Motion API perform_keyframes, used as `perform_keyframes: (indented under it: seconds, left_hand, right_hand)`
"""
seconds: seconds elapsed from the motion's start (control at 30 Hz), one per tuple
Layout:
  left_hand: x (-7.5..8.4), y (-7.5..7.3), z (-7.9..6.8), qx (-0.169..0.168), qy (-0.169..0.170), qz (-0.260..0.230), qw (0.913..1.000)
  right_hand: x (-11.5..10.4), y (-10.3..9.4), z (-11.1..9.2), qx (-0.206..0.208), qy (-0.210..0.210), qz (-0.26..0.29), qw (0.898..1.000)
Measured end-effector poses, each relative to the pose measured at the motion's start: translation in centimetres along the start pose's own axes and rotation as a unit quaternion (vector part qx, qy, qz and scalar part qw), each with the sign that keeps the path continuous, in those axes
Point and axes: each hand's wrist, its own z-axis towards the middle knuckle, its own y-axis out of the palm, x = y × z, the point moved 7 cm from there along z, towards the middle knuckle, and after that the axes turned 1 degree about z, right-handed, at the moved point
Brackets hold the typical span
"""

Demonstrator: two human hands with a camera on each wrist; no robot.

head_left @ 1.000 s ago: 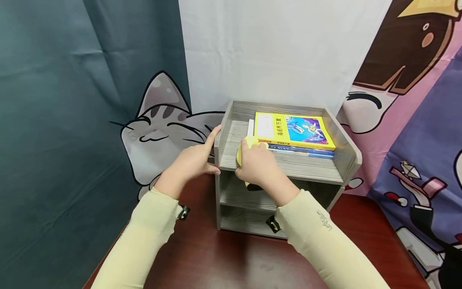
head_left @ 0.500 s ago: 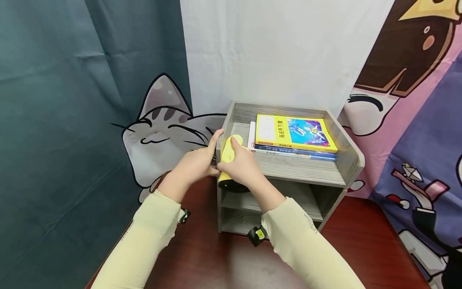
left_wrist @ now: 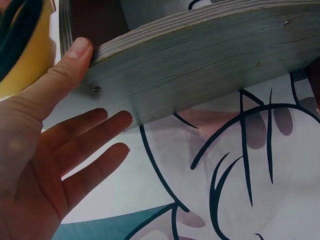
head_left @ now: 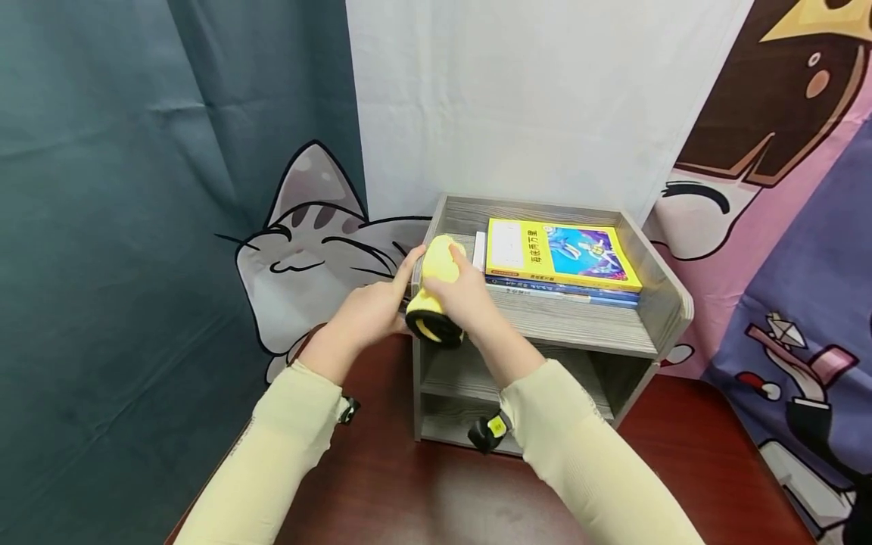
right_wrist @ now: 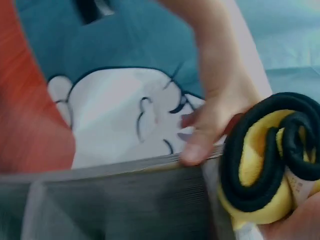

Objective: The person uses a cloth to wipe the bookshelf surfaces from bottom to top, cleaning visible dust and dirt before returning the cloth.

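My right hand (head_left: pixel 470 299) grips a rolled yellow cloth (head_left: pixel 439 261) with a thick dark border, held at the left side of a small grey wooden shelf (head_left: pixel 565 322). In the right wrist view the cloth's coiled end (right_wrist: pixel 232 170) faces the camera, and only a little of the right hand (right_wrist: pixel 300 222) shows. My left hand (head_left: pixel 361 310) is at the shelf's left side panel (left_wrist: pixel 200 60). The left wrist view shows its thumb on the panel's edge, with the other fingers (left_wrist: pixel 95 167) spread loosely along the outer face.
A stack of books, a yellow one (head_left: pixel 518 250) on top, lies on the shelf's upper board. Below are more compartments. The shelf stands on a dark red table (head_left: pixel 450 499), before a white curtain (head_left: pixel 531 98) and printed cat and cartoon hangings.
My right hand has moved left with the cloth, from beside the books to the left side panel, and tilted its coiled end toward me. My left hand has stayed at the panel.
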Motion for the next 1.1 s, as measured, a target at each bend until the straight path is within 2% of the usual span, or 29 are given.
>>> perform_keyframes:
  seconds: [0.07,0.13,0.23,0.33,0.4,0.57,0.8,0.93,1.03,1.1]
  left_hand:
    - [0.0,0.1,0.0,-0.001,0.003,0.007,1.0]
    - [0.0,0.0,0.0,-0.001,0.001,0.01,0.9999]
    - [0.0,-0.1,-0.1,0.001,-0.002,0.01,0.9999]
    - [0.1,-0.1,-0.3,0.001,0.003,0.007,1.0]
    - [0.1,0.0,-0.3,-0.002,0.005,0.0,1.0]
    - [0.1,0.3,-0.2,-0.013,-0.005,-0.016,0.9998]
    - [0.1,0.7,0.1,-0.033,-0.018,-0.041,0.9985]
    - [0.0,0.8,0.0,-0.039,-0.022,-0.064,0.9969]
    - [0.1,0.8,-0.1,-0.045,-0.023,-0.09,0.9947]
    - [0.3,0.8,-0.2,-0.044,-0.022,-0.107,0.993]
  right_hand:
    - [0.3,0.5,-0.5,-0.015,-0.007,-0.058,0.998]
    - [0.3,1.0,-1.4,-0.036,-0.021,-0.09,0.995]
    - [-0.1,1.3,-2.9,-0.067,-0.046,-0.113,0.99]
    - [-0.3,1.4,-4.1,-0.095,-0.045,-0.121,0.987]
    - [-0.4,1.3,-4.1,-0.106,-0.039,-0.128,0.985]
    - [-0.7,0.9,-2.4,-0.128,-0.014,-0.167,0.978]
    - [-0.6,0.7,1.0,-0.18,0.005,-0.258,0.949]
    - [-0.6,0.9,2.8,-0.217,0.016,-0.261,0.94]
    - [-0.4,0.9,4.0,-0.225,0.022,-0.27,0.936]
    - [-0.2,0.9,4.5,-0.23,0.029,-0.29,0.929]
